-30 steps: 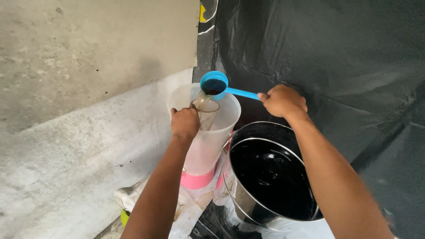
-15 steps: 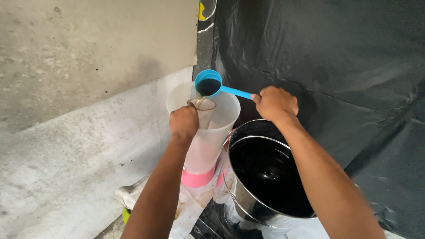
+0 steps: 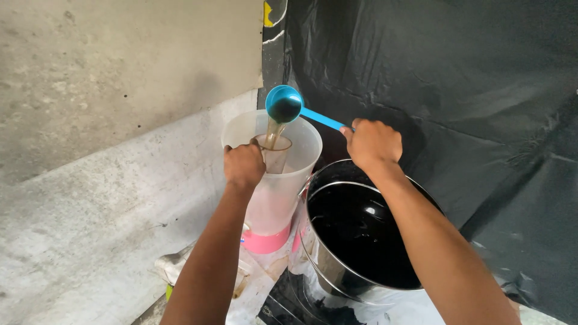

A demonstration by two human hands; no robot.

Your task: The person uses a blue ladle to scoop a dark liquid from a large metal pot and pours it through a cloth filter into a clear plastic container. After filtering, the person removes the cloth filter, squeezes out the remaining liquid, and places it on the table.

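I see my right hand (image 3: 372,143) at about one o'clock in the view, its fingers wrapped tight around the thin handle of a small blue plastic ladle (image 3: 284,103). The ladle's round bowl sits at twelve o'clock, tipped downward, dark inside, with a thin stream of brown liquid running from its lip. The stream falls into a small clear plastic cup (image 3: 275,153), which my left hand (image 3: 244,165) pinches at the rim; the cup is already partly brown. That cup hangs inside the mouth of a tall translucent white plastic jug with a pink base (image 3: 274,192), standing near the middle of the view. Just beside the jug, at five o'clock, stands a shiny round steel pot (image 3: 337,265) holding black liquid that reflects light. A black plastic sheet (image 3: 457,90) covers the wall from one to four o'clock, and grey concrete (image 3: 102,120) fills the nine o'clock side.
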